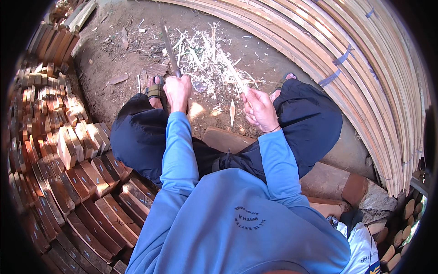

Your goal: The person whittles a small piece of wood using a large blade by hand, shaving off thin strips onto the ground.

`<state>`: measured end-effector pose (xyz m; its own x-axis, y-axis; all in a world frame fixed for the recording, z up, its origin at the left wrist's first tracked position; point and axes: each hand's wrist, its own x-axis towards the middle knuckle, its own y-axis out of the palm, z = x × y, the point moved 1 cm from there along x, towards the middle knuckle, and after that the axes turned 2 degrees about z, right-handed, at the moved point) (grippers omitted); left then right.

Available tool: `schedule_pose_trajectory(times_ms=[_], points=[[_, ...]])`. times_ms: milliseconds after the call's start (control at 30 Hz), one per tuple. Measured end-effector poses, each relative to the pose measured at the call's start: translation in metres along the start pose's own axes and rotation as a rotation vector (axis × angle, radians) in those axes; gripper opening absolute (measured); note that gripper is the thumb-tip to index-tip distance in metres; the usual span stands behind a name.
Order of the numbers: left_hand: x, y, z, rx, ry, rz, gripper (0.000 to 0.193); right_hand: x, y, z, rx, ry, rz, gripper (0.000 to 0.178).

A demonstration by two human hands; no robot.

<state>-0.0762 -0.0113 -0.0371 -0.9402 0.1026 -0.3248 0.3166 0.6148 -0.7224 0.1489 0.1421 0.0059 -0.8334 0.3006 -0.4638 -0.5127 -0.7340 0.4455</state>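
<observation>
Left hand is wrapped in a fist around the grip end of a long, narrow, dark metal blade. The grip itself is hidden by the fingers, and the blade points away from the body, its far end too blurry to make out near the top edge. Right hand is clamped on the near end of a slim, pale wooden stick, which slants away and to the left over the messy heap of pale, curly wood shavings. Blade and stick are well apart, with the shavings mostly between them.

Just below the stick there's a small, pale wood sliver with pointed ends, lying on the brown dirt floor. All this sits between two knees in baggy, dark navy trousers, with a foot in an olive-strapped sandal on the left. Sleeves belong to a plain blue long-sleeved top.

Off to the left: loads of stacked reddish-brown wooden blocks. On the right, long pale wooden strips bundled with blue ties.
</observation>
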Motion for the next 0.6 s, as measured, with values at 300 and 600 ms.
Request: schedule_pose_trajectory(times_ms=[300,600], points=[[-0.08,-0.04,-0.034,0.186,0.391,0.385,0.033,0.035,0.001,-0.002,-0.213,-0.131,-0.196,0.033],[-0.073,-0.001,-0.019,0.341,0.39,0.329,0.028,0.032,-0.002,-0.009,-0.279,-0.072,-0.126,0.03]])
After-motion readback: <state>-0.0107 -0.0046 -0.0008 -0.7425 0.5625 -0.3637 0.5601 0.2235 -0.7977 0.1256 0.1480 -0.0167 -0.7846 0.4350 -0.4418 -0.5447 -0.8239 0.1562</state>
